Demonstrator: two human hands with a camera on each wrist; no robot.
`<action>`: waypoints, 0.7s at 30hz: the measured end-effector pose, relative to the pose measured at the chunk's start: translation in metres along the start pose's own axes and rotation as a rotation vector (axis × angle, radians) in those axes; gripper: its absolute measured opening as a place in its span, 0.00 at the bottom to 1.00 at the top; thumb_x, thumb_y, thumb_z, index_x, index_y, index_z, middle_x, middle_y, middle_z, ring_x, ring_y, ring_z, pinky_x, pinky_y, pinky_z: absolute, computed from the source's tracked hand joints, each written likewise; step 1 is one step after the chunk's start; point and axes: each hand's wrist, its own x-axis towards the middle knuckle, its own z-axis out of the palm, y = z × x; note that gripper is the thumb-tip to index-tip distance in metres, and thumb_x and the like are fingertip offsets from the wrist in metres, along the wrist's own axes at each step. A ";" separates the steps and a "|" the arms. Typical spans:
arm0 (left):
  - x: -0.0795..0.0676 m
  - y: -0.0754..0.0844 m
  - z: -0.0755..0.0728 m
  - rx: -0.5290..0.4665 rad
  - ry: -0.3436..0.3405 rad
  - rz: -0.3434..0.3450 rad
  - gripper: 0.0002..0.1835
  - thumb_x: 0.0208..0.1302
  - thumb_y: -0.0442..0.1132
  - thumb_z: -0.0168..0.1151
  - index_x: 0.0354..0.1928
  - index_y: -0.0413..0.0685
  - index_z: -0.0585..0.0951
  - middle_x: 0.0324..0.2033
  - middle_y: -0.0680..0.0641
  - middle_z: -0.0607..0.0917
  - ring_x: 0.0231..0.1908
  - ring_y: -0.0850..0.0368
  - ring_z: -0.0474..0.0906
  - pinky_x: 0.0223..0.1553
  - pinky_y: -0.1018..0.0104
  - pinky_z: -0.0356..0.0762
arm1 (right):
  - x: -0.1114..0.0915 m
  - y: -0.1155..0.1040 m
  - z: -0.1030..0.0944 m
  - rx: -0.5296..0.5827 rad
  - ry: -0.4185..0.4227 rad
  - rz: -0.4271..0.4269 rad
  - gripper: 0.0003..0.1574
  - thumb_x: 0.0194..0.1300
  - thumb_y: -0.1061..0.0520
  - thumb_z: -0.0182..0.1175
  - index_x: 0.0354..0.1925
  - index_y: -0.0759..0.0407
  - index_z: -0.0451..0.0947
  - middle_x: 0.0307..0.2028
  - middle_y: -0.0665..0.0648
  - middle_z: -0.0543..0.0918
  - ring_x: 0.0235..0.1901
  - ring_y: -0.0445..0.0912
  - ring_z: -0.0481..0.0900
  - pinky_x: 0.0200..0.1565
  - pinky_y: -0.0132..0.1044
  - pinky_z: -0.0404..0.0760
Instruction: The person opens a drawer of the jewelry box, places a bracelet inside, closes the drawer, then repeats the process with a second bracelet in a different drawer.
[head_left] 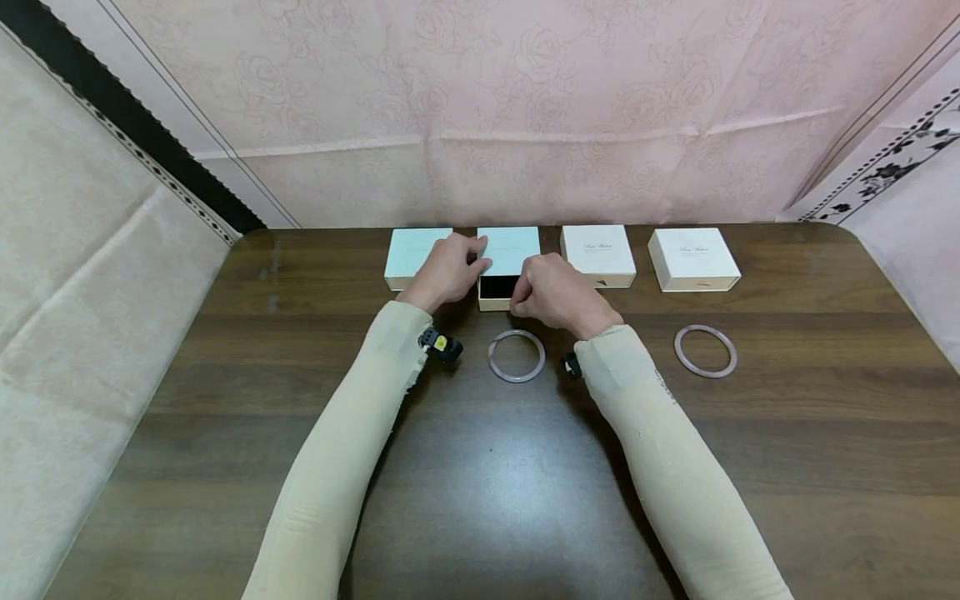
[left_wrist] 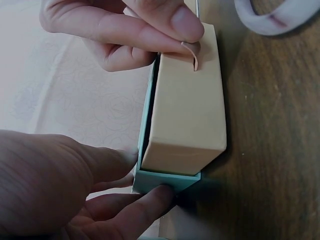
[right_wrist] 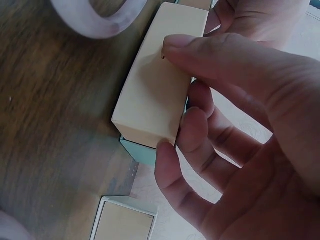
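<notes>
A teal drawer-style gift box [head_left: 510,248] stands between both hands, its cream drawer [head_left: 493,305] pulled partway toward me, with a dark interior showing. My left hand [head_left: 447,271] holds the teal sleeve at its left side, its thumb and fingers against the sleeve [left_wrist: 162,181] in the left wrist view. With thumb and finger, my right hand [head_left: 557,292] pinches the small ribbon pull tab [left_wrist: 195,61] on the drawer front. In the right wrist view the right thumb covers most of that tab. A pale lilac bangle [head_left: 517,379] lies on the table just in front of the box.
Another teal box [head_left: 417,242] stands to the left along the table's back edge. Two white boxes, one nearer [head_left: 597,248] and one farther right [head_left: 693,252], stand in the same row. A second bangle [head_left: 731,358] lies on the wooden table [head_left: 480,500] at the right.
</notes>
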 end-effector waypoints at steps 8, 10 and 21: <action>-0.001 -0.001 -0.001 0.012 -0.001 -0.003 0.12 0.79 0.42 0.55 0.54 0.46 0.83 0.57 0.40 0.82 0.35 0.52 0.70 0.48 0.59 0.71 | 0.000 0.000 -0.001 -0.012 -0.006 -0.023 0.07 0.61 0.62 0.70 0.29 0.54 0.92 0.35 0.52 0.90 0.41 0.47 0.84 0.47 0.43 0.84; -0.002 -0.001 -0.001 0.012 -0.005 -0.003 0.13 0.79 0.42 0.55 0.55 0.46 0.83 0.54 0.40 0.83 0.35 0.51 0.70 0.48 0.59 0.71 | 0.000 -0.001 -0.001 -0.016 -0.009 -0.026 0.07 0.61 0.62 0.70 0.29 0.54 0.92 0.35 0.52 0.90 0.40 0.46 0.85 0.46 0.43 0.84; -0.003 0.000 -0.002 0.008 -0.022 -0.018 0.21 0.79 0.42 0.55 0.69 0.50 0.77 0.74 0.45 0.70 0.51 0.49 0.78 0.56 0.57 0.74 | -0.002 -0.002 0.000 -0.024 -0.013 -0.034 0.08 0.61 0.63 0.68 0.29 0.53 0.93 0.36 0.52 0.89 0.40 0.46 0.84 0.46 0.43 0.84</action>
